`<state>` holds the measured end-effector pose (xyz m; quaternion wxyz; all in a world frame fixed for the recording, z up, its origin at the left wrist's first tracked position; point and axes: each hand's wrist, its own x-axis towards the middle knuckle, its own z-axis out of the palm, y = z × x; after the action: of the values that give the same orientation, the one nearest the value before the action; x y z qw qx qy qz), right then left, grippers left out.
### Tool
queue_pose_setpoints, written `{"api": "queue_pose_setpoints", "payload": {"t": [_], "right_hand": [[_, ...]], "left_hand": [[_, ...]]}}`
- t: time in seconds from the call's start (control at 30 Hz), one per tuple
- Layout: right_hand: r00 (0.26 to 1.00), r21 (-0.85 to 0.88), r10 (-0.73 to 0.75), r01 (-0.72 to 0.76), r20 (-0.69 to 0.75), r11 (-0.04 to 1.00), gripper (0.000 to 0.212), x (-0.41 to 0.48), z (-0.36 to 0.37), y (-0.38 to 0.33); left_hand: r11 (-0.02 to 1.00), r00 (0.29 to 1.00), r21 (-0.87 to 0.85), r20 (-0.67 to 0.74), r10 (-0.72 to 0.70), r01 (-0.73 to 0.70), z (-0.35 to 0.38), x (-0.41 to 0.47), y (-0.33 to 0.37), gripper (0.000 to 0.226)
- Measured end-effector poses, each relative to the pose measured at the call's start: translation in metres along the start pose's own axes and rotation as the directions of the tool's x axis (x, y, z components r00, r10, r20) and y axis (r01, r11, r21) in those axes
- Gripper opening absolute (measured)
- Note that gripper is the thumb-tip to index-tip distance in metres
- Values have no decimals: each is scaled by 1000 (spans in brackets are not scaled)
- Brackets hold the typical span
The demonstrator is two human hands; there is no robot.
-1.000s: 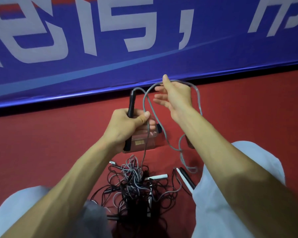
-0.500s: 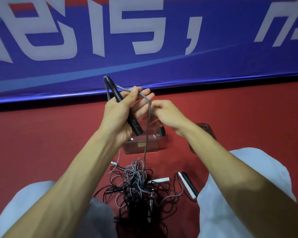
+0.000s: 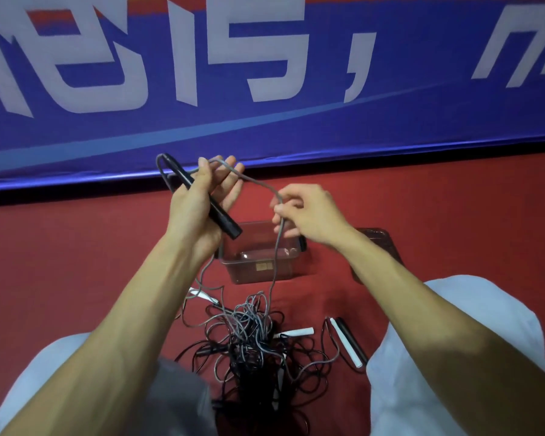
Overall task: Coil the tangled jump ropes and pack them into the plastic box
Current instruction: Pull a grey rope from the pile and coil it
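Note:
My left hand [image 3: 199, 209] holds a black jump-rope handle [image 3: 202, 196] under its thumb, tilted, and the grey rope [image 3: 255, 182] loops over its raised fingers. My right hand [image 3: 306, 212] pinches that grey rope to the right, and the rope hangs from it down into the tangle. Below both hands stands the clear plastic box [image 3: 261, 265] on the red floor. Nearer to me lies the tangled pile of grey and black ropes [image 3: 252, 341] with white handles [image 3: 296, 332] in it.
A black and a white handle [image 3: 348, 341] lie side by side right of the pile. A dark lid-like piece [image 3: 378, 243] sits behind my right forearm. My knees in light trousers [image 3: 453, 341] flank the pile. A blue banner [image 3: 265, 89] lines the wall ahead.
My right hand has moved away to the right from my left hand, drawing out a length of grey rope. My left hand keeps the black handle and has lifted slightly.

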<state>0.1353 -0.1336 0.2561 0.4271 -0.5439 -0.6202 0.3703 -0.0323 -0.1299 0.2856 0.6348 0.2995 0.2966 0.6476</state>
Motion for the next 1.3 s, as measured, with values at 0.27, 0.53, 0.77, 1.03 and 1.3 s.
{"api": "queue_pose_setpoints", "payload": {"t": [0.27, 0.53, 0.77, 1.03, 1.3], "right_hand": [[968, 473, -69, 179, -239, 863, 11, -5, -22, -28], [945, 701, 43, 208, -323, 682, 8, 1, -34, -26], [937, 654, 92, 164, -338, 739, 26, 5, -37, -25], [990, 237, 136, -122, -44, 964, 22, 3, -18, -5], [857, -531, 95, 224, 507, 817, 14, 3, 5, 25]], "left_hand": [[742, 960, 640, 20, -278, 201, -12, -5, -35, 20], [375, 884, 918, 277, -376, -128, -16, -8, -53, 13], [536, 953, 816, 296, -66, -217, -5, -15, -47, 13], [850, 963, 460, 187, 192, -258, 19, -22, -23, 8], [983, 983, 39, 44, 180, -181, 21, -20, 2, 9]]}}
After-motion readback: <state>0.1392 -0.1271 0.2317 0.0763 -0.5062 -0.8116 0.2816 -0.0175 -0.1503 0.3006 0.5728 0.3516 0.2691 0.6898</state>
